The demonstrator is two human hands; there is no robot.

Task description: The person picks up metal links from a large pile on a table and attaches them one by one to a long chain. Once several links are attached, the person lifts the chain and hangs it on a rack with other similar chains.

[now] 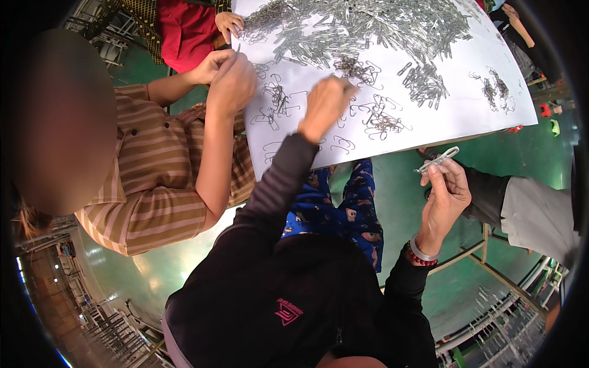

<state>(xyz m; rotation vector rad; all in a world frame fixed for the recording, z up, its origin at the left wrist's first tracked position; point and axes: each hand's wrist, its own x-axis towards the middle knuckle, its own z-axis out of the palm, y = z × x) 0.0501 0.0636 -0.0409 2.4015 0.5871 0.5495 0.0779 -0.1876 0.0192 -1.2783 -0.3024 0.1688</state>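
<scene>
My right hand is raised off the table's near right edge. Its thumb and fingers pinch a silvery, long slotted metal piece, possibly more than one layered together. Over the white tabletop, my left hand is curled and slightly blurred, so anything in its fingers is hidden. Beside it lie dark bent wire hooks: a clump just beyond, another pile to the right, and a looser group to the left.
A large heap of silvery metal pieces covers the far tabletop, with a smaller pile nearer. More hooks lie at the right. A co-worker in a striped shirt works close on my left; another person's hand rests at the far left corner.
</scene>
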